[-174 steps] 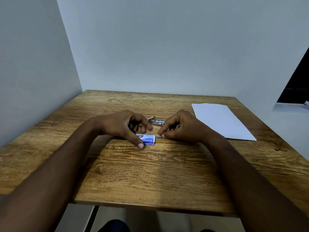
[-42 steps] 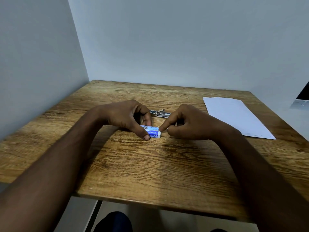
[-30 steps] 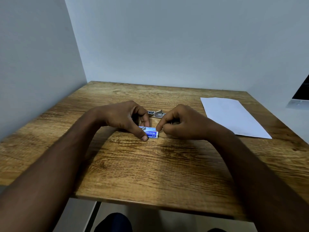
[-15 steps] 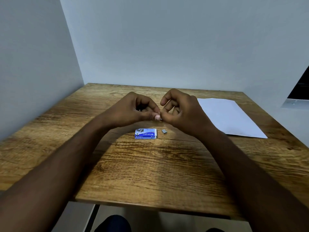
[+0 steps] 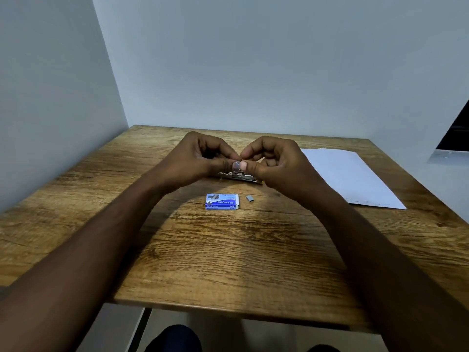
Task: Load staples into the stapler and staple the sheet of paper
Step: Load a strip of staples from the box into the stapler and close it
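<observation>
My left hand (image 5: 200,158) and my right hand (image 5: 276,161) are raised above the table with their fingertips pinched together on a small strip of staples (image 5: 238,164). Below and just behind them the metal stapler (image 5: 241,176) lies on the wooden table (image 5: 228,250), partly hidden by my hands. A blue and white staple box (image 5: 222,201) lies flat in front of it. A short grey piece of staples (image 5: 250,198) lies loose to the right of the box. The white sheet of paper (image 5: 350,176) lies at the right.
Plain grey walls close the table in at the left and the back. The table's front edge runs across the lower frame, with a dark shape, perhaps my knees, below it. A dark opening shows at the far right.
Both hands left the staple box and rose with a strip of staples pinched between them. The box and a small staple piece stay on the table, and the stapler shows again.
</observation>
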